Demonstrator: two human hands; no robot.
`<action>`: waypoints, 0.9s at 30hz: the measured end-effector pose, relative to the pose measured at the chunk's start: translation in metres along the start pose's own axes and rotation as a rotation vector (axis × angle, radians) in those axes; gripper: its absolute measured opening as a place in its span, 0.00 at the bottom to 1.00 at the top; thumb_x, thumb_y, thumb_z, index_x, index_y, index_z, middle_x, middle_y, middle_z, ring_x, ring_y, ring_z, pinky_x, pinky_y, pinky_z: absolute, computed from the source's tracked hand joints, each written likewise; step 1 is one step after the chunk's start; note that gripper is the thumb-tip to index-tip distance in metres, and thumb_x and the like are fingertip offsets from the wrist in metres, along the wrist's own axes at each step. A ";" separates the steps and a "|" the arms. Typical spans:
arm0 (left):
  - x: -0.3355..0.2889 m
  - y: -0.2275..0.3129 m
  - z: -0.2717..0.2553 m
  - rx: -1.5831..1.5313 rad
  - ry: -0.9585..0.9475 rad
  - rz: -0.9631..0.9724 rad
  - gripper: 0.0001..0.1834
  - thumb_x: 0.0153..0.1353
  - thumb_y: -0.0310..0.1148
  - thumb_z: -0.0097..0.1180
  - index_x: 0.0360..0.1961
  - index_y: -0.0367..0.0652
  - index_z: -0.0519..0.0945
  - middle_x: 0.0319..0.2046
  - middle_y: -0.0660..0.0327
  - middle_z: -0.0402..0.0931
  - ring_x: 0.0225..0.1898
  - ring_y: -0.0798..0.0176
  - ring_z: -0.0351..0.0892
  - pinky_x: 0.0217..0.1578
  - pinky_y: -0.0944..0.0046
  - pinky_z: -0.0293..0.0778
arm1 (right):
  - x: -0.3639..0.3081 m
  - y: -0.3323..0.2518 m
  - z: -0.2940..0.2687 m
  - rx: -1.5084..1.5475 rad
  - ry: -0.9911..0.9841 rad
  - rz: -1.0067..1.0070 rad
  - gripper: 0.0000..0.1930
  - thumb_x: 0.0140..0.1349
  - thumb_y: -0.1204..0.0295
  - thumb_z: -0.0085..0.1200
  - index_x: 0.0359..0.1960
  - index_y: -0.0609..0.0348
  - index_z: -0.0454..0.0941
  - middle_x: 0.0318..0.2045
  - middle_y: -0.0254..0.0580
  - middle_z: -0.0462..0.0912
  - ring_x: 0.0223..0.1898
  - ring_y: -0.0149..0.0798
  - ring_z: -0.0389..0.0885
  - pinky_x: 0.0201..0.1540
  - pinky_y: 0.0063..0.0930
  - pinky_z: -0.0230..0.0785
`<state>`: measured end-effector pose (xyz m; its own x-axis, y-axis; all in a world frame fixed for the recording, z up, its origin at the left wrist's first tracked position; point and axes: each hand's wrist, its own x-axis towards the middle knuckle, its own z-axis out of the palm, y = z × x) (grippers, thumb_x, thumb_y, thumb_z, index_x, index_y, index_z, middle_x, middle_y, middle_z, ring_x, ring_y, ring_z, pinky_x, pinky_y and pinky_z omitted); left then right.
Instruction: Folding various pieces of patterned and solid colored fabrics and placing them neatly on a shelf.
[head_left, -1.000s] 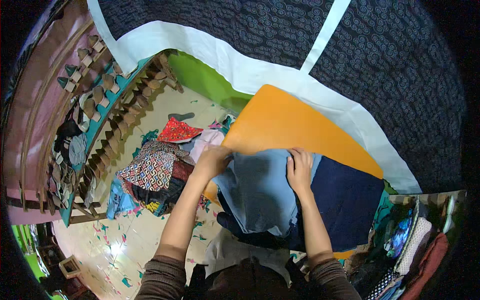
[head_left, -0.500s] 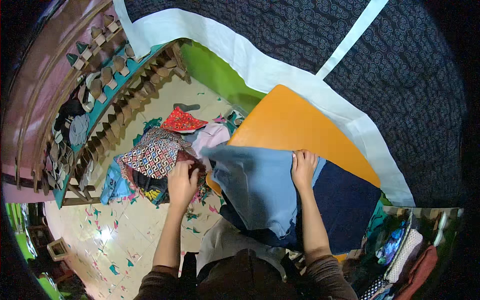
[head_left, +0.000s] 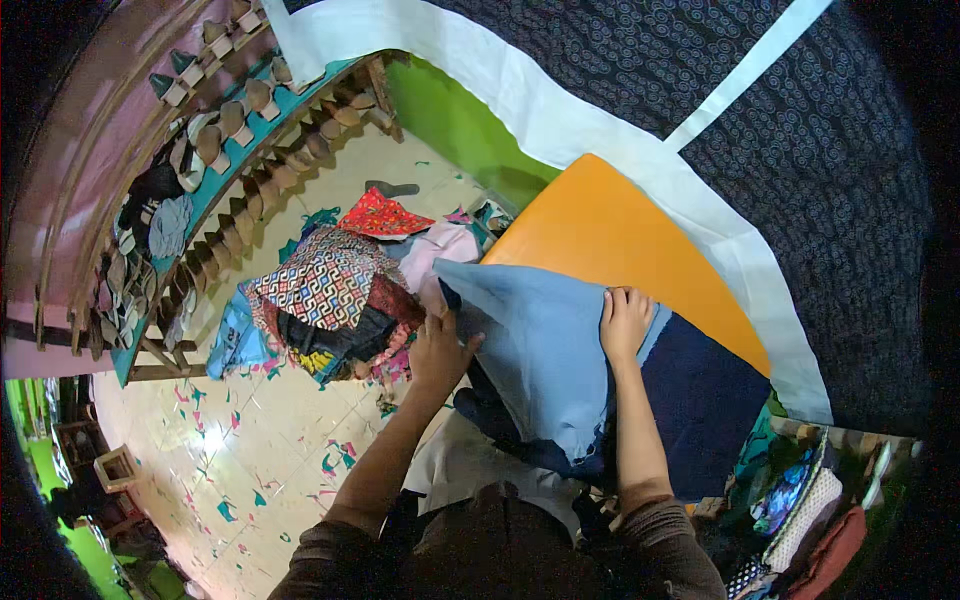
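A light blue cloth (head_left: 545, 335) with a frayed lower edge lies over dark navy cloth (head_left: 705, 410), which spreads across an orange board or tabletop (head_left: 600, 220). My right hand (head_left: 627, 322) is at the blue cloth's upper right edge, its fingers bent and close together on the fabric. At the left edge of the cloth is my left hand (head_left: 440, 350), thumb apart from the fingers. Its fingertips are beside a small turned-up navy corner; I see no firm hold there.
A heap of patterned fabrics (head_left: 320, 285) lies on the tiled floor (head_left: 290, 430) among scattered scraps. Wooden shoe forms line a teal shelf (head_left: 215, 180) at the left. Dark swirl-patterned cloth with a white border (head_left: 640, 135) hangs ahead; folded textiles (head_left: 800, 520) are stacked lower right.
My left hand has moved right, from beside the fabric heap to the blue cloth's left edge. My right hand stays at the upper edge. The view has shifted slightly.
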<state>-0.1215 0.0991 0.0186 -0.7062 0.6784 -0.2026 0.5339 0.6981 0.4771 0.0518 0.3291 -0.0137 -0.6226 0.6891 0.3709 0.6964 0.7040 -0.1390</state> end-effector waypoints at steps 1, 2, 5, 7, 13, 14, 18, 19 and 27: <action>-0.001 0.001 -0.001 0.034 -0.003 0.030 0.26 0.52 0.46 0.54 0.46 0.37 0.70 0.42 0.46 0.67 0.44 0.44 0.69 0.41 0.52 0.69 | 0.000 0.001 0.002 -0.005 0.006 0.001 0.08 0.59 0.67 0.47 0.33 0.57 0.75 0.36 0.43 0.72 0.43 0.46 0.68 0.56 0.48 0.51; -0.003 -0.001 0.000 0.036 0.002 0.021 0.26 0.52 0.46 0.54 0.46 0.37 0.70 0.42 0.46 0.67 0.44 0.44 0.69 0.41 0.52 0.69 | 0.002 -0.002 0.001 -0.025 0.008 -0.005 0.08 0.59 0.67 0.47 0.33 0.56 0.75 0.35 0.43 0.72 0.43 0.45 0.68 0.56 0.47 0.51; -0.003 -0.010 0.013 0.070 0.063 0.126 0.24 0.52 0.42 0.54 0.46 0.37 0.69 0.45 0.47 0.67 0.47 0.46 0.67 0.41 0.52 0.69 | 0.005 -0.006 0.005 -0.019 0.011 -0.003 0.08 0.59 0.67 0.47 0.34 0.56 0.75 0.36 0.43 0.72 0.43 0.46 0.68 0.56 0.47 0.51; -0.003 -0.015 0.018 -0.101 -0.033 -0.001 0.20 0.52 0.38 0.56 0.43 0.37 0.71 0.43 0.47 0.70 0.44 0.48 0.70 0.40 0.54 0.69 | 0.006 -0.012 0.006 -0.016 0.028 -0.006 0.08 0.59 0.67 0.47 0.35 0.56 0.74 0.37 0.43 0.72 0.45 0.46 0.68 0.56 0.47 0.51; -0.014 -0.047 -0.042 -0.358 0.335 -0.047 0.09 0.47 0.27 0.58 0.28 0.37 0.71 0.26 0.53 0.72 0.31 0.55 0.75 0.32 0.62 0.68 | 0.020 -0.003 0.009 0.018 0.073 0.048 0.08 0.60 0.69 0.44 0.34 0.58 0.73 0.36 0.43 0.73 0.45 0.44 0.68 0.56 0.44 0.52; -0.015 -0.048 -0.058 -0.344 0.251 -0.074 0.08 0.48 0.27 0.57 0.25 0.37 0.70 0.21 0.55 0.67 0.26 0.58 0.70 0.28 0.62 0.66 | 0.022 -0.003 0.008 0.050 0.066 0.038 0.08 0.61 0.70 0.43 0.33 0.59 0.72 0.34 0.43 0.74 0.44 0.44 0.69 0.56 0.43 0.52; -0.005 -0.039 -0.068 -0.250 0.189 -0.041 0.08 0.48 0.29 0.57 0.25 0.38 0.70 0.22 0.55 0.66 0.27 0.55 0.68 0.29 0.60 0.64 | 0.028 -0.005 0.003 0.040 -0.055 0.075 0.10 0.61 0.67 0.43 0.37 0.58 0.72 0.39 0.42 0.74 0.48 0.45 0.68 0.58 0.48 0.49; 0.002 -0.034 -0.065 -0.162 0.337 0.057 0.08 0.48 0.29 0.57 0.28 0.39 0.71 0.26 0.54 0.68 0.31 0.53 0.69 0.32 0.58 0.65 | 0.025 -0.007 -0.001 0.034 -0.053 0.094 0.10 0.61 0.67 0.43 0.37 0.58 0.72 0.39 0.42 0.74 0.48 0.45 0.68 0.58 0.48 0.49; -0.017 0.102 0.003 -0.065 -0.117 0.699 0.29 0.52 0.44 0.55 0.55 0.47 0.66 0.55 0.50 0.62 0.57 0.46 0.59 0.58 0.50 0.54 | -0.054 0.021 -0.046 0.040 -0.069 0.374 0.23 0.64 0.61 0.37 0.59 0.54 0.61 0.60 0.49 0.59 0.63 0.52 0.50 0.61 0.59 0.34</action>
<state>-0.0536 0.1598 0.0679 -0.1522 0.9851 0.0803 0.8121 0.0784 0.5782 0.1167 0.2988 0.0058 -0.3517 0.9086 0.2252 0.8664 0.4071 -0.2893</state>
